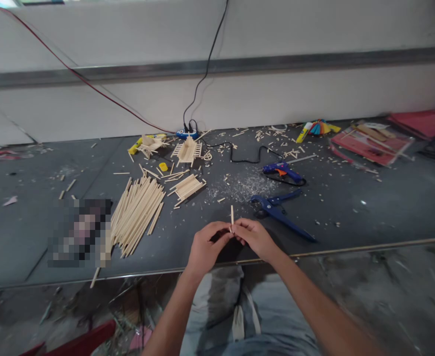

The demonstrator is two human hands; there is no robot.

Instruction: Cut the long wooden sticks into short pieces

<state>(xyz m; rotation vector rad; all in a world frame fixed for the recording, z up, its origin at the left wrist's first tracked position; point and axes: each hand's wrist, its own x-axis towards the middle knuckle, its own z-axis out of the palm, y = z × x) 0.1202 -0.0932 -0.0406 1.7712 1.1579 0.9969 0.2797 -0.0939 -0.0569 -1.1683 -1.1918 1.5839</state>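
Close to the table's front edge, a short wooden stick [232, 214] points upward between my two hands. My left hand [207, 246] has thumb and fingertips closed at the stick's lower end. My right hand [257, 238] pinches the same end from the other side. The fingertips meet, so the stick's bottom is hidden. Just to the right lie blue pipe cutters [281, 215] with their handles spread. Behind them is a blue glue gun [283, 171] with an orange trigger. A small piece built of sticks [188, 188] lies beyond my left hand.
A pile of wooden sticks [137, 215] lies at left beside a blurred-out item [81, 230]. Small stick-built models [188, 151] stand at the back near a blue power socket [186, 133]. Offcuts and a black cord [245, 161] litter the back. Red folders [375, 143] lie far right.
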